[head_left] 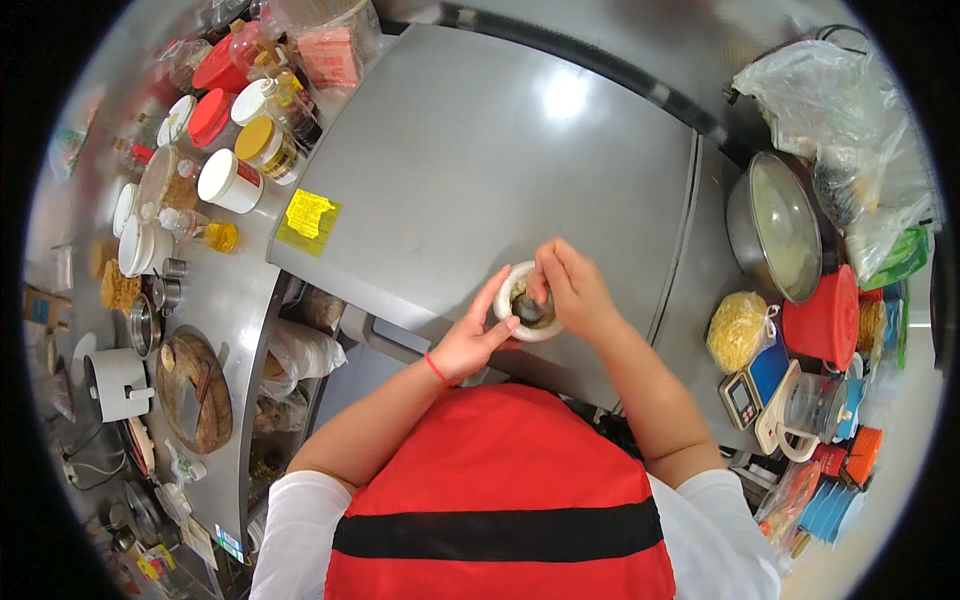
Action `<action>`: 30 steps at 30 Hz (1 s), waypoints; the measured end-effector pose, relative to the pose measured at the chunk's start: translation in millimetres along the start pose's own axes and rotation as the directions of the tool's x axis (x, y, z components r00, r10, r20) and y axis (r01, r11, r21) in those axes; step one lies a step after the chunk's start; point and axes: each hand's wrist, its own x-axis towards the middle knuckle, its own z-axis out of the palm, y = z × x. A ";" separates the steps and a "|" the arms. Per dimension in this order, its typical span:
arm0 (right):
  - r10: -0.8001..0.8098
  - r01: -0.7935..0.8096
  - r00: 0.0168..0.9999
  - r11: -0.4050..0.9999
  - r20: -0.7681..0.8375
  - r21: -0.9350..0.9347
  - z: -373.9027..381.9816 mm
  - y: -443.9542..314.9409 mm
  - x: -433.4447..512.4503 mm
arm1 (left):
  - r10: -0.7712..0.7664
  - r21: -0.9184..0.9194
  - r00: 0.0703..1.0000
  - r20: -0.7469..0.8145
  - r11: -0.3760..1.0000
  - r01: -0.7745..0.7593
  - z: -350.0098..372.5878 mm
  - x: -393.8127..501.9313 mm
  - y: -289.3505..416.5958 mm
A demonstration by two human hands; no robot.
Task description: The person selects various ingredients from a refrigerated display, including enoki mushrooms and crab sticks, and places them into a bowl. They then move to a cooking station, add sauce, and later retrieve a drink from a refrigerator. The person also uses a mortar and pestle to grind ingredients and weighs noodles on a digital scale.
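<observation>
A thick-walled white mortar (507,294) stands at the near edge of the stainless steel worktop (480,165). Greenish-brown crushed matter clings to its inside. My left hand (474,339), a red cord at the wrist, steadies it with fingers and thumb spread around the left side. Over the right side of the rim, my right hand (576,292) is closed, fingertips dipping into the bowl. A rounded dark grey utensil end (528,307) shows below those fingers; its handle is hidden in the hand, and I cannot tell whether it is a spoon or a pestle.
Jars and bottles, including a white tub (231,181) and an oil bottle (217,236), crowd the left counter near a round wooden chopping board (217,405) with a cleaver. To the right are a steel basin (739,225), bagged yellow food (736,334), a scale (742,401) and a red bucket (814,322).
</observation>
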 end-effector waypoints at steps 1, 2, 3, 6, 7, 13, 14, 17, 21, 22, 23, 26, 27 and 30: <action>0.015 -0.015 1.000 1.000 -0.004 0.001 -0.3 -6.8 3.0 | 0.013 0.002 1.000 -0.005 1.000 -0.013 -0.5 -0.2 -1.6; -0.014 0.013 1.000 0.999 -0.028 -0.038 -1.6 -17.8 -2.2 | 0.005 -0.002 1.000 -0.007 1.000 -0.005 -2.0 -2.0 -4.3; -0.084 0.083 0.995 0.996 -0.058 -0.028 2.3 -8.9 -4.6 | 0.008 -0.005 1.000 -0.004 1.000 -0.008 -3.1 0.0 -6.0; -0.149 0.144 0.987 0.987 -0.064 -0.073 17.6 3.6 -17.2 | -0.047 -0.028 0.999 0.004 0.999 0.047 -1.9 -5.8 -7.0; -0.131 0.125 0.990 0.985 -0.045 -0.122 15.0 -13.2 -16.6 | -0.056 -0.037 0.998 0.003 0.998 0.056 -1.7 -5.3 -4.1; -0.308 0.317 0.947 0.852 0.090 -0.417 22.6 -11.7 -8.2 | -0.076 -0.100 0.997 -0.013 0.992 0.075 4.4 -2.8 -1.0; -0.177 0.215 0.976 0.889 0.128 -0.404 19.5 -16.3 2.5 | -0.075 -0.109 0.997 -0.018 0.991 0.072 3.6 -2.9 -3.9; -0.002 0.067 0.979 0.948 0.204 -0.312 14.0 -44.3 15.0 | -0.069 -0.141 0.996 -0.050 0.988 0.061 2.0 -2.8 -6.3; 0.020 0.036 0.982 0.956 0.189 -0.290 6.8 -17.6 17.6 | -0.100 -0.155 0.995 -0.005 0.983 0.098 1.4 0.6 -1.8; 0.019 0.043 0.979 0.953 0.201 -0.299 4.7 -19.4 22.2 | -0.114 -0.160 0.993 0.013 0.980 0.114 0.3 0.2 -1.8; 0.025 0.018 0.985 0.969 0.170 -0.245 -1.1 -25.2 17.5 | -0.108 -0.150 0.994 0.003 0.983 0.107 1.7 -2.3 -1.9; 0.091 -0.067 0.991 0.973 0.102 -0.219 1.5 -25.4 4.3 | -0.090 -0.136 0.995 -0.041 0.987 0.083 5.7 -9.5 -1.3; 0.071 -0.053 0.993 0.983 0.097 -0.174 2.8 -18.1 3.0 | -0.084 -0.121 0.996 -0.035 0.989 0.080 6.5 -8.2 0.1; -0.001 0.001 1.000 1.000 -0.006 -0.017 5.8 -12.9 -2.1 | -0.066 -0.139 0.998 -0.023 0.988 0.062 5.3 -5.2 -0.9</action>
